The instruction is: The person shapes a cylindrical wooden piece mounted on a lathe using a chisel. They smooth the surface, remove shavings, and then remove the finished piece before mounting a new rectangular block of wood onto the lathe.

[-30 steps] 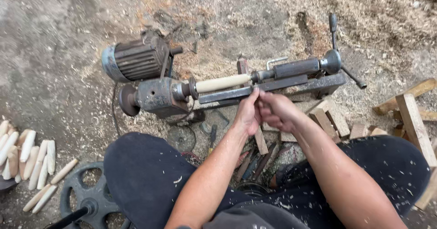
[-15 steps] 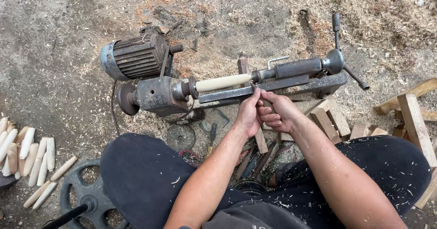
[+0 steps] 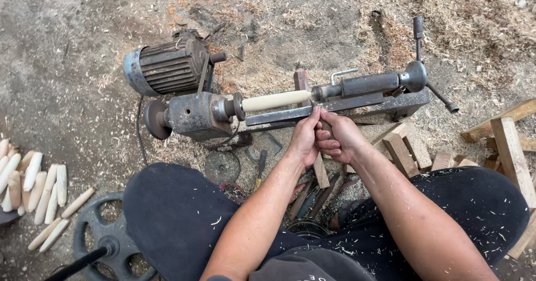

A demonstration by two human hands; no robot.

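Both hands, left hand (image 3: 304, 138) and right hand (image 3: 338, 138), clenched mid-frame on a hidden tool just below the horizontal wooden spindle (image 3: 276, 100).

We see no packages, labels, signs or screens here: nothing printed or displayed shows anywhere on the ground, the machine or the wood around us.
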